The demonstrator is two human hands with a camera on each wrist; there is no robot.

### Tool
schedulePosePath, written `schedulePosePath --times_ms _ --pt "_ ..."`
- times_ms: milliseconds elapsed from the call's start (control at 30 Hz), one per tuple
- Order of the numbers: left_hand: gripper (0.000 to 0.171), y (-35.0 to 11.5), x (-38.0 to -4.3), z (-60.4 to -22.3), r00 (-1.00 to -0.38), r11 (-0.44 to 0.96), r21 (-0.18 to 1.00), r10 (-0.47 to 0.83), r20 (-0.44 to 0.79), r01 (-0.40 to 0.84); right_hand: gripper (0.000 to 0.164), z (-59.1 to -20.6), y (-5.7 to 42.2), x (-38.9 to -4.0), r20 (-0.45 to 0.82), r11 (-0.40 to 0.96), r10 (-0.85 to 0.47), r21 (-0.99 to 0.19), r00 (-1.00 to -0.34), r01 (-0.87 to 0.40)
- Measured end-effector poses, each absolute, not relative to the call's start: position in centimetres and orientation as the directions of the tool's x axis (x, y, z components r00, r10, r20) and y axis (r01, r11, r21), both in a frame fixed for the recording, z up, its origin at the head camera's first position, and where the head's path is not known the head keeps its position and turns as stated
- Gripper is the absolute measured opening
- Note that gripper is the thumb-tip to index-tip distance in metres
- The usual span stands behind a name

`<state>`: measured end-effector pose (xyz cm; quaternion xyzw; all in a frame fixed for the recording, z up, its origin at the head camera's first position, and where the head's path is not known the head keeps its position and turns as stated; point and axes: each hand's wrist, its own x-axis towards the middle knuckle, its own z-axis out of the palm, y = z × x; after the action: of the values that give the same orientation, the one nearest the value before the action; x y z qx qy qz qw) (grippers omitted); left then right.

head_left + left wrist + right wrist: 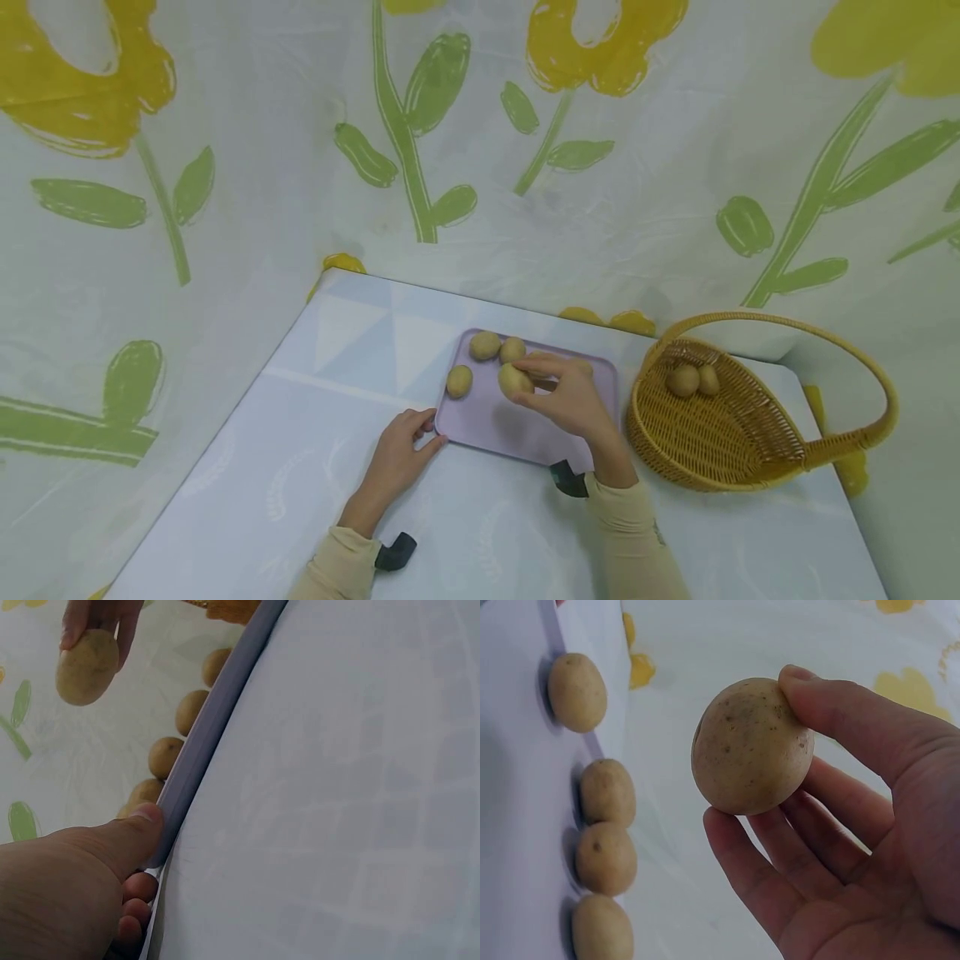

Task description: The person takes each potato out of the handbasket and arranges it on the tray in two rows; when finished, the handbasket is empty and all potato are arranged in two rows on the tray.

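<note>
My right hand [566, 396] holds a potato [751, 746] between thumb and fingertips, above the purple tray [480, 429]. Skin on this potato is pale brown with small dark specks. In the left wrist view, my left hand [82, 881] pinches the tray's edge at its near left corner, thumb on top and fingers curled below. Several more potatoes lie on the tray, among them one potato [459, 382] near the left side and another potato [484, 345] in the far left corner. My right hand partly hides those at the far right.
A wicker basket [712, 450] with a tall handle stands right of the tray, holding two potatoes [682, 380]. The table [300, 467] has a pale blue patterned cover. Behind it hangs a flowered cloth [262, 167].
</note>
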<state>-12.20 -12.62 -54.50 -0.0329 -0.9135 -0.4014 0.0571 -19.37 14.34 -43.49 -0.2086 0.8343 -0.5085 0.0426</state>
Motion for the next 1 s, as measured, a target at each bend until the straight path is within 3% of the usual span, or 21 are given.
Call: schedulePosePath --times_ms 1000 --pt "0.039 -12.7 -12.2 -54.5 -0.986 0.679 0.722 0.016 0.165 0.132 0.046 -45.9 10.7 -20.7 0.125 0.482 -0.304 -0.835 -0.944 -0.266"
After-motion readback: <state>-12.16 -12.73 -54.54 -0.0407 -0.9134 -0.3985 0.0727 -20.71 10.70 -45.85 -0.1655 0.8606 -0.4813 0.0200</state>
